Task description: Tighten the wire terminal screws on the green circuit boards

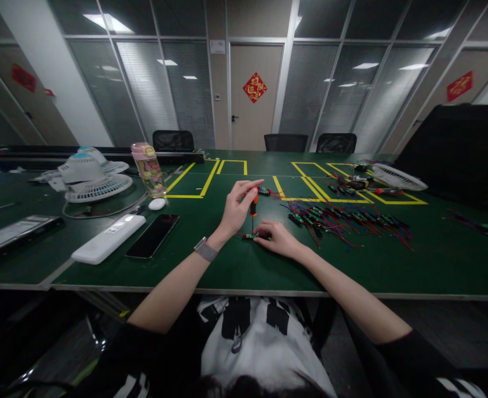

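Note:
My left hand (236, 205) is closed round the orange and black handle of a screwdriver (253, 208). The screwdriver stands upright, its thin shaft pointing down at a small green circuit board (249, 236) on the table. With its fingers bent, my right hand (278, 237) grips the right end of that board and holds it against the tabletop. Part of the board is hidden under those fingers. Just beyond the screwdriver lies another circuit board (264, 190) with red and blue wires.
Several wired circuit boards (343, 216) are heaped to the right. Left of my arms lie a black phone (152, 236), a white elongated device (109, 239) and a white case (157, 204). A bottle (149, 171) and white fan parts (97, 185) stand farther back. Yellow tape (186, 196) marks the green table.

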A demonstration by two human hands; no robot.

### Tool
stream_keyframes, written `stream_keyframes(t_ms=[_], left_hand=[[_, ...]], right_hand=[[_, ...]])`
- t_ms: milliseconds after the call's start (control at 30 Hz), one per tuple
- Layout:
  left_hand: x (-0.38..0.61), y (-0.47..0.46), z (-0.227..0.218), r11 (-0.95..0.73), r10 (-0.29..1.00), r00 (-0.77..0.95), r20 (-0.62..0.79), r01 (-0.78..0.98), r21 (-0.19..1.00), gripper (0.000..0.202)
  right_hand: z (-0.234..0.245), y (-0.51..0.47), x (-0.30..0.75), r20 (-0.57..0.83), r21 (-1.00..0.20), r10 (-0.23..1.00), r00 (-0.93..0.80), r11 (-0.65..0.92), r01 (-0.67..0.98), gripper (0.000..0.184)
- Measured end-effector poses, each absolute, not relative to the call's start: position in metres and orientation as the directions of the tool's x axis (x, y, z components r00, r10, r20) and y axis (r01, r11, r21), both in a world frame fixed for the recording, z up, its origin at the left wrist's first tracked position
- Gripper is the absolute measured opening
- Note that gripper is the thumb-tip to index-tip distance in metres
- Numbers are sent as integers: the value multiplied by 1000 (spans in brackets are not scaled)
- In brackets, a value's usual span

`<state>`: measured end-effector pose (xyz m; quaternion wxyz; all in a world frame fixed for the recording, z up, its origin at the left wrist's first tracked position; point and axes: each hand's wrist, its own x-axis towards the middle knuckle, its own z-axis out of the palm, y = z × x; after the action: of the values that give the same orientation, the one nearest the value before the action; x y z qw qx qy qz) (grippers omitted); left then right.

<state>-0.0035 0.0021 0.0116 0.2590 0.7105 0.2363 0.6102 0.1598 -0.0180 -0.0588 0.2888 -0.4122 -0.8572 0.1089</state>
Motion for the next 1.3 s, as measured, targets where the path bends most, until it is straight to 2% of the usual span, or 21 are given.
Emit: stream_keyframes(t_ms=[133,367,633,867,1167,1300], left_hand=[[-2,4,10,-714,671,191,716,-93,694,31],[-2,2,9,-754,652,140,745,18,657,25],[-2,2,11,-688,692,209,691,-100,719,32],[-2,2,10,-723,680,165,714,-7,691,26],[-2,2,9,-663,715,192,672,-116,739,32],[-2,0,12,-710,691,159,705,-30,703,26]], right_hand=[[-59,-18,160,405,-426,770,-494,636,643,12],[-59,-18,160,412,-416,763,-498,644,642,11],[-59,-17,160,413,-418,769,-489,637,648,12],[-60,-17,159,397,-414,774,-493,631,657,12],[-61,-17,159,405,-425,774,-487,631,649,11],[-60,-18,159,399,-443,779,-484,626,642,12]])
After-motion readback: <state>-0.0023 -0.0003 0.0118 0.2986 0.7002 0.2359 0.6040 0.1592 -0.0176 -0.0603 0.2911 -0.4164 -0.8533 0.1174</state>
